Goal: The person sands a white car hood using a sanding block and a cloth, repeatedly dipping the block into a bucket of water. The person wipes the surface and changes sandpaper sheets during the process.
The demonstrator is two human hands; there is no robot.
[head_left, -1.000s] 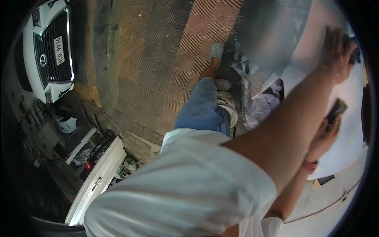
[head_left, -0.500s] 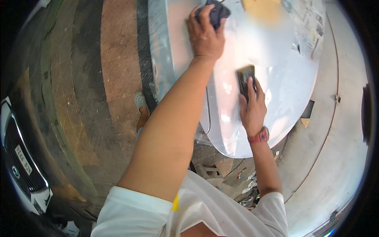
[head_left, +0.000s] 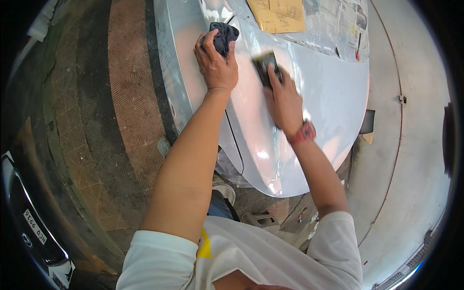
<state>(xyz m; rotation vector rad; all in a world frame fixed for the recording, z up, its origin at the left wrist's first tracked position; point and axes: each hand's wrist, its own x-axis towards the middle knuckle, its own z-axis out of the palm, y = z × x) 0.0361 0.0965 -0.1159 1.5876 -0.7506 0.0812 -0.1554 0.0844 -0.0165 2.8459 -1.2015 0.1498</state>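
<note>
A light grey car body panel [head_left: 328, 96] with pale pink patches and a wet shine lies under both hands. My left hand [head_left: 216, 67] is closed round a bunched dark cloth [head_left: 225, 37], close to the panel's left side. To its right, my right hand [head_left: 284, 99] grips a dark sanding block [head_left: 267, 67] with a yellowish end, laid on the panel. The block and fingers are slightly blurred by motion, and the block's underside is hidden. A red watch [head_left: 304, 132] is on my right wrist. A narrow dark seam [head_left: 234, 140] curves through the panel beside my left forearm.
Brown paper [head_left: 285, 17] and newspaper sheets [head_left: 333, 29] cover the panel's far part. A pale wall [head_left: 420, 145] rises on the right. Patterned floor matting [head_left: 130, 96] runs along the left, a parked car [head_left: 36, 232] stands at lower left, and a hollow concrete block [head_left: 261, 220] sits near my feet.
My right hand has slid the sanding block forward and leftward over the panel, nearer the level of my left hand. The cloth stays in my left hand. The whole view has shifted.
</note>
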